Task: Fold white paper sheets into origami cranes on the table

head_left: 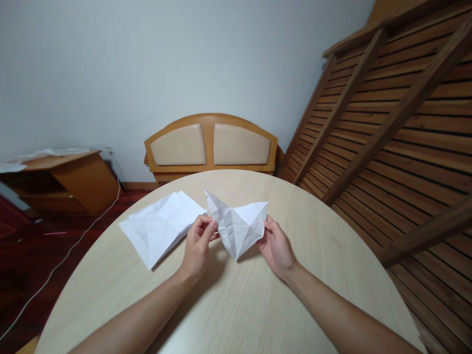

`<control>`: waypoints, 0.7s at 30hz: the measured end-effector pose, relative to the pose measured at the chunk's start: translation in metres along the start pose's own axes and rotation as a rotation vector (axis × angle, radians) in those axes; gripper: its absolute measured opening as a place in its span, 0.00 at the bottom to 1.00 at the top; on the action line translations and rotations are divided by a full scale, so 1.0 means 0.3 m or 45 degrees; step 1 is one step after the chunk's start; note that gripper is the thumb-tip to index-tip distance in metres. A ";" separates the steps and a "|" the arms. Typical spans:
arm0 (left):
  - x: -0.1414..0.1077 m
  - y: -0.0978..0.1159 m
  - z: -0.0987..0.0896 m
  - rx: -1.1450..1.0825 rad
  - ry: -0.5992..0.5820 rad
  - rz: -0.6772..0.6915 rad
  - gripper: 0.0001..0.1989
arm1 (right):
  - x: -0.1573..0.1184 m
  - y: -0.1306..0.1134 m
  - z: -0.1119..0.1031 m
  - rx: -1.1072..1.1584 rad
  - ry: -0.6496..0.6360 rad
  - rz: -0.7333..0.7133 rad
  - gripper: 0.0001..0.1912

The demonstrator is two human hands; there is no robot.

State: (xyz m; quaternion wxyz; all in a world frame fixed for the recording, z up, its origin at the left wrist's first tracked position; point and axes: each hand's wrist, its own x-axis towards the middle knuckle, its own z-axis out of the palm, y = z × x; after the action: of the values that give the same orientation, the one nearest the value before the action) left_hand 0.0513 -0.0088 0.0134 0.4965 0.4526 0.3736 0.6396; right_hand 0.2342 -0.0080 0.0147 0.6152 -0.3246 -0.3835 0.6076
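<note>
On my feed the creased, folded white paper [239, 228] is between the two hands over the table [236, 305], its pointed lower corner toward me. I have the left hand [199, 243] pinching its left side, thumb against fingers, and the right hand [277, 250] gripping its right edge; the flatter white sheets [160, 226] lie just left of the left hand.
</note>
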 end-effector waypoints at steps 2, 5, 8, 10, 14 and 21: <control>-0.001 -0.002 -0.002 -0.026 -0.009 -0.011 0.14 | 0.005 -0.007 0.002 0.057 0.016 0.003 0.10; -0.001 0.000 -0.002 -0.065 0.021 -0.013 0.14 | 0.011 -0.013 0.003 0.162 0.034 0.017 0.10; 0.000 0.006 0.000 -0.092 0.093 0.033 0.13 | 0.017 -0.016 0.001 0.246 0.056 0.027 0.11; 0.000 0.010 0.003 -0.109 0.134 0.057 0.12 | 0.021 -0.017 -0.001 0.299 0.059 0.035 0.13; 0.001 0.008 0.010 -0.114 0.170 0.017 0.12 | 0.020 -0.020 0.001 0.405 0.066 0.008 0.16; 0.011 -0.011 0.004 -0.088 0.262 0.009 0.09 | -0.003 -0.062 0.015 0.521 -0.113 -0.006 0.16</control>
State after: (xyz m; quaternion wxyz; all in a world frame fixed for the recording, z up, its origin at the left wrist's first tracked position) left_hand 0.0533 -0.0047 0.0115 0.4687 0.3684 0.3986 0.6969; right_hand 0.2397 -0.0102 0.0329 0.6523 -0.1649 -0.2795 0.6850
